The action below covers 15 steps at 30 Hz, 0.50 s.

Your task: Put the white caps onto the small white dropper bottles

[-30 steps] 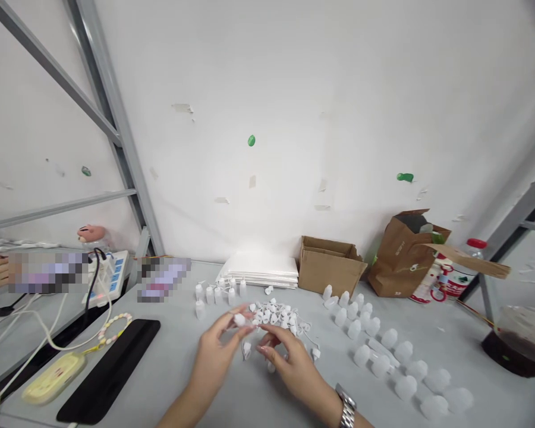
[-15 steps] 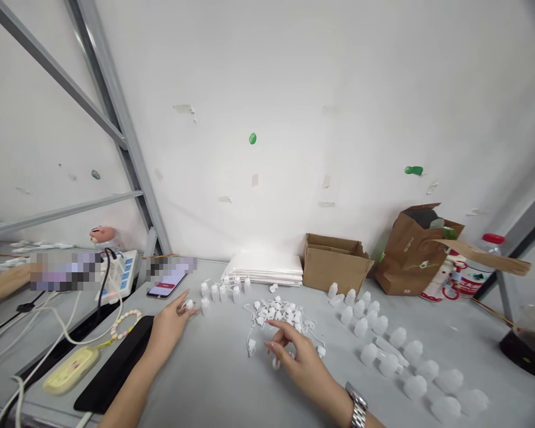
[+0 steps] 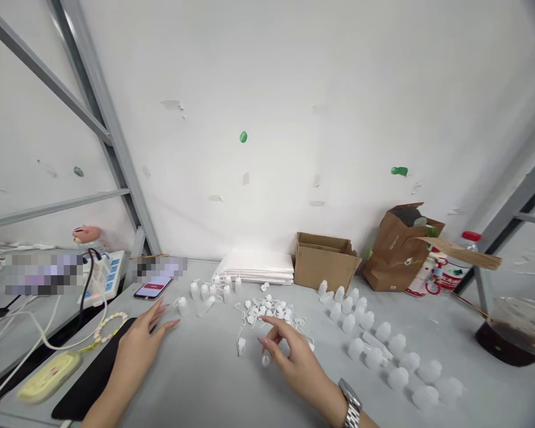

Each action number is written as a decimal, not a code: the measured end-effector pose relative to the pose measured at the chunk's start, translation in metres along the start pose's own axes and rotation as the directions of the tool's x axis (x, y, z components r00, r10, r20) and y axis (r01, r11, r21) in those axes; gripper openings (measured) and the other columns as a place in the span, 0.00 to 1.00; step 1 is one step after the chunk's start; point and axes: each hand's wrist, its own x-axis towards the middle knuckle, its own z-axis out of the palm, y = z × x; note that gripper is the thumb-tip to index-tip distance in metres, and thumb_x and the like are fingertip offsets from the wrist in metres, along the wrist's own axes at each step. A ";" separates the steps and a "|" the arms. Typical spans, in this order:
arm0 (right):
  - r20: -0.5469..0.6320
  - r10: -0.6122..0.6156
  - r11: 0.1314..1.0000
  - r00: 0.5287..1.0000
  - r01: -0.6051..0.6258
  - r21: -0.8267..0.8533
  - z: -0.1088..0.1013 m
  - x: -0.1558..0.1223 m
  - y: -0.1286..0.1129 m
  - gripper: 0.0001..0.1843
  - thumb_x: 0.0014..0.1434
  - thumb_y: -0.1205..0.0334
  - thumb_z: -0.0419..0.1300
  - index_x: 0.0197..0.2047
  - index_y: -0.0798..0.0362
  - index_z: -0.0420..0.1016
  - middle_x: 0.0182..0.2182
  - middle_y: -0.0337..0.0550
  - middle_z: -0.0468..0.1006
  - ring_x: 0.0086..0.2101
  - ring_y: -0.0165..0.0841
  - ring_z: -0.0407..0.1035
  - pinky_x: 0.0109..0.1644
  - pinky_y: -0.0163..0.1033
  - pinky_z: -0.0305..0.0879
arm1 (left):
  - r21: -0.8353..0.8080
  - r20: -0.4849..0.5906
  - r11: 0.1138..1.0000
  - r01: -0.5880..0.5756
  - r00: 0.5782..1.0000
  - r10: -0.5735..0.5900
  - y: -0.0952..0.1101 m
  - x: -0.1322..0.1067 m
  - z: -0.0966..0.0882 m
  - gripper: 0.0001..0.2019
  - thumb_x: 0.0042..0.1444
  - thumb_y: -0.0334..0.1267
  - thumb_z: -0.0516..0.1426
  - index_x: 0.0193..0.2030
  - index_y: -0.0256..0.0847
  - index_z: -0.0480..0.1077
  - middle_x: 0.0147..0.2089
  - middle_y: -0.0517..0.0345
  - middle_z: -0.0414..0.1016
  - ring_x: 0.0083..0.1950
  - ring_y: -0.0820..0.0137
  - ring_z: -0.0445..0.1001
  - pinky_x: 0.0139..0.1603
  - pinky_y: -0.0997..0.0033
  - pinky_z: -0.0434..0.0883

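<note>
My left hand (image 3: 138,340) rests low over the table's left side, fingers stretched and thumb apart, holding nothing. Just beyond its fingertips stands a small white bottle (image 3: 182,306); another white piece with a strap (image 3: 206,305) leans or lies to its right. Several capped white bottles (image 3: 205,291) stand behind. My right hand (image 3: 292,351), with a metal watch at the wrist, hovers before a pile of white strapped caps (image 3: 267,310). Its thumb and forefinger are curved with a gap between them. A small white piece (image 3: 265,360) shows below the thumb; whether other fingers touch it is hidden.
Rows of translucent bottles (image 3: 374,356) spread at right. Behind are white sheets (image 3: 254,267), a cardboard box (image 3: 325,264) and a paper bag (image 3: 392,255). A dark drink (image 3: 508,342) sits far right. At left lie a phone (image 3: 154,288), black case (image 3: 93,380) and cables.
My left hand has let go of the small white bottle and drawn back toward me, fingers opening. My right hand keeps nearly its pose. The view has turned slightly right.
</note>
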 end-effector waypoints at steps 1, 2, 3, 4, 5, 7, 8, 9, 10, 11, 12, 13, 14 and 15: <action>0.002 -0.005 1.000 1.000 0.005 -0.013 -0.001 -0.001 -0.001 0.17 0.60 0.57 0.50 0.52 0.48 0.63 0.31 0.39 0.74 0.34 0.32 0.66 0.43 0.38 0.61 | -0.008 0.022 1.000 0.020 1.000 -0.020 -0.003 -0.002 -0.001 0.27 0.44 0.43 0.53 0.54 0.41 0.60 0.52 0.48 0.70 0.52 0.59 0.69 0.54 0.62 0.61; 0.007 -0.009 1.000 1.000 0.009 -0.026 -0.001 -0.002 -0.002 0.17 0.60 0.57 0.50 0.52 0.48 0.63 0.31 0.39 0.74 0.35 0.32 0.66 0.43 0.38 0.61 | -0.011 0.053 0.999 0.036 0.998 -0.036 -0.004 -0.003 0.000 0.28 0.44 0.44 0.53 0.54 0.40 0.59 0.52 0.47 0.70 0.52 0.59 0.69 0.54 0.62 0.61; 0.015 -0.012 0.999 1.000 0.013 -0.039 0.000 -0.002 -0.002 0.17 0.60 0.57 0.50 0.52 0.48 0.62 0.31 0.39 0.74 0.35 0.33 0.66 0.43 0.38 0.61 | -0.004 0.081 0.999 0.050 0.995 -0.050 -0.004 -0.003 0.000 0.28 0.44 0.44 0.53 0.54 0.39 0.59 0.52 0.47 0.70 0.52 0.59 0.69 0.54 0.63 0.61; 0.022 -0.014 0.999 1.000 0.015 -0.052 0.000 -0.003 -0.001 0.17 0.60 0.58 0.50 0.53 0.48 0.62 0.31 0.39 0.74 0.35 0.33 0.66 0.42 0.38 0.61 | 0.015 0.099 0.998 0.057 0.993 -0.058 -0.002 -0.004 0.002 0.29 0.44 0.45 0.53 0.54 0.39 0.59 0.52 0.47 0.70 0.52 0.59 0.69 0.54 0.63 0.61; 0.023 -0.016 0.998 1.000 0.018 -0.068 0.001 -0.003 0.000 0.17 0.60 0.58 0.50 0.52 0.49 0.62 0.31 0.39 0.74 0.35 0.33 0.67 0.42 0.38 0.61 | 0.046 0.105 0.998 0.047 0.993 -0.052 0.001 -0.004 0.003 0.29 0.43 0.46 0.54 0.54 0.39 0.60 0.52 0.47 0.69 0.52 0.59 0.69 0.53 0.63 0.62; 0.008 -0.024 0.994 1.000 0.025 -0.111 0.002 -0.001 0.003 0.16 0.60 0.59 0.49 0.51 0.49 0.63 0.31 0.39 0.74 0.34 0.32 0.67 0.42 0.38 0.61 | 0.142 0.076 0.990 -0.016 0.997 0.006 0.009 -0.004 0.005 0.29 0.42 0.47 0.55 0.53 0.40 0.61 0.53 0.48 0.68 0.52 0.57 0.68 0.52 0.61 0.63; -0.003 -0.037 0.989 0.999 0.036 -0.142 0.003 0.001 0.005 0.15 0.61 0.60 0.49 0.50 0.50 0.64 0.31 0.40 0.74 0.34 0.32 0.67 0.43 0.38 0.61 | 0.201 0.046 0.978 -0.062 0.997 0.054 0.013 -0.005 0.005 0.28 0.43 0.47 0.54 0.52 0.40 0.62 0.53 0.47 0.68 0.53 0.56 0.67 0.52 0.60 0.63; -0.011 -0.060 0.981 0.998 0.057 -0.183 0.003 0.004 0.007 0.14 0.61 0.61 0.49 0.49 0.50 0.66 0.32 0.40 0.74 0.34 0.32 0.67 0.43 0.38 0.61 | 0.261 0.013 0.960 -0.104 0.995 0.104 0.017 -0.005 0.005 0.27 0.44 0.48 0.53 0.52 0.40 0.62 0.53 0.47 0.67 0.53 0.55 0.66 0.52 0.59 0.63; -0.012 -0.094 0.968 0.995 0.089 -0.235 0.004 0.009 0.008 0.12 0.61 0.63 0.49 0.47 0.51 0.67 0.33 0.41 0.74 0.35 0.32 0.67 0.44 0.38 0.60 | 0.311 -0.017 0.941 -0.134 0.989 0.146 0.021 -0.005 0.004 0.26 0.45 0.48 0.52 0.51 0.40 0.62 0.52 0.47 0.67 0.54 0.55 0.65 0.52 0.58 0.63; 0.004 -0.140 0.946 0.990 0.134 -0.296 0.006 0.015 0.009 0.12 0.61 0.64 0.49 0.46 0.51 0.68 0.34 0.42 0.74 0.36 0.32 0.67 0.44 0.39 0.60 | 0.344 -0.039 0.927 -0.152 0.984 0.176 0.023 -0.005 0.004 0.25 0.46 0.49 0.52 0.51 0.40 0.62 0.52 0.47 0.66 0.54 0.54 0.64 0.52 0.58 0.63; 0.026 -0.187 0.913 0.982 0.184 -0.365 0.008 0.022 0.009 0.11 0.60 0.65 0.49 0.44 0.52 0.68 0.35 0.43 0.73 0.37 0.32 0.66 0.45 0.39 0.59 | 0.356 -0.050 0.921 -0.157 0.981 0.187 0.025 -0.005 0.005 0.26 0.46 0.49 0.52 0.51 0.39 0.62 0.51 0.46 0.66 0.54 0.55 0.64 0.51 0.58 0.62; 0.056 -0.234 0.870 0.971 0.235 -0.434 0.011 0.031 0.008 0.10 0.60 0.67 0.50 0.43 0.52 0.69 0.36 0.44 0.73 0.39 0.33 0.65 0.44 0.39 0.59 | 0.349 -0.051 0.925 -0.153 0.982 0.182 0.027 -0.004 0.006 0.27 0.46 0.50 0.52 0.51 0.38 0.61 0.51 0.46 0.66 0.54 0.55 0.64 0.51 0.58 0.63; 0.102 -0.269 0.815 0.958 0.283 -0.505 0.016 0.040 0.007 0.10 0.59 0.68 0.50 0.43 0.53 0.69 0.36 0.44 0.73 0.39 0.34 0.65 0.44 0.39 0.59 | 0.324 -0.043 0.935 -0.142 0.985 0.164 0.027 -0.002 0.007 0.28 0.45 0.50 0.53 0.51 0.37 0.60 0.51 0.45 0.66 0.53 0.55 0.65 0.51 0.59 0.63; 0.156 -0.290 0.757 0.944 0.326 -0.567 0.022 0.051 0.006 0.09 0.59 0.68 0.51 0.42 0.53 0.69 0.36 0.45 0.73 0.38 0.34 0.65 0.42 0.39 0.59 | 0.293 -0.030 0.949 -0.119 0.991 0.134 0.027 0.000 0.010 0.30 0.43 0.50 0.54 0.52 0.35 0.59 0.50 0.44 0.67 0.51 0.56 0.67 0.50 0.60 0.64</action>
